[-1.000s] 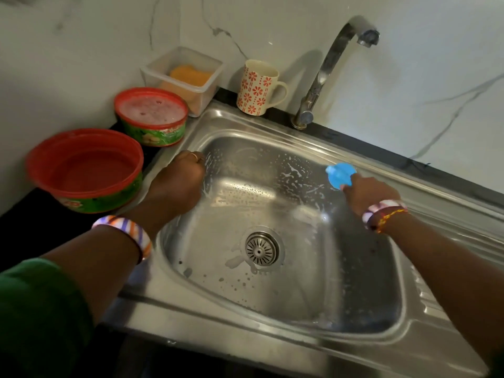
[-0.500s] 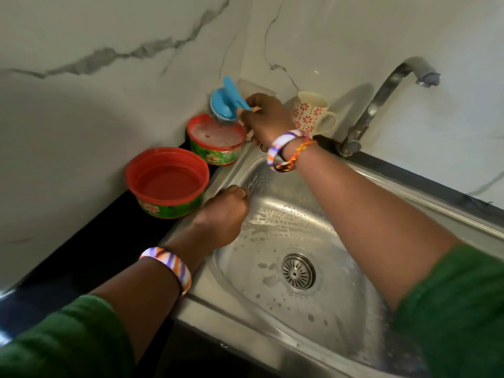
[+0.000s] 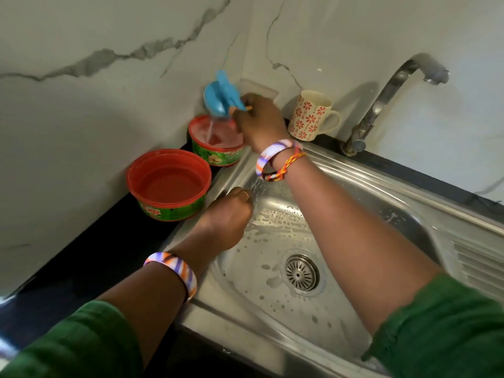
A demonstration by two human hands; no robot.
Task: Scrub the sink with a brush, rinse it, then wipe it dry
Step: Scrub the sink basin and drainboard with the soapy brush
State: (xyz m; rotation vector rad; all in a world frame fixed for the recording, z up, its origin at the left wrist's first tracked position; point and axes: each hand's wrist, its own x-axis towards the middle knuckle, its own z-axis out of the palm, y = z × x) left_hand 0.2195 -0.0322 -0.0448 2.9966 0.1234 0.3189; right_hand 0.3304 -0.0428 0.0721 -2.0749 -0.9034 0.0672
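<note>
Head view — the only one. The sink (image 3: 341, 192) is wet and flecked with suds across its floor and back wall, with foam patches around the drain (image 3: 302, 272), so scrubbing looks under way but, by my reading, not finished. The tap (image 3: 392, 102) at about 1 o'clock from the drain shows no running water, so rinsing seems not yet begun, and no cloth for drying is in sight. Rinse and wipe both remain.

The right hand (image 3: 259, 124) reaches across to roughly 11 o'clock of the drain, its fingers (image 3: 246, 100) closed around the blue brush (image 3: 222, 98), which is held above the far red tub (image 3: 216, 140) on the counter (image 3: 90, 255). A thin pale trickle hangs between brush and tub — probably soapy liquid, though the blur leaves that uncertain. The tub holds a frothy pinkish fill; likely the brush is being recharged with soap.

The left hand (image 3: 226, 219) sits at 10 o'clock of the drain on the sink's near-left rim, fingers curled into a loose fist against the steel. Whether it holds anything I cannot tell; nothing shows in it.

A second, nearer red tub (image 3: 169, 184) stands just beside the first, at 9 o'clock of the left hand. A patterned mug (image 3: 311, 115) stands between the right hand and the tap.
</note>
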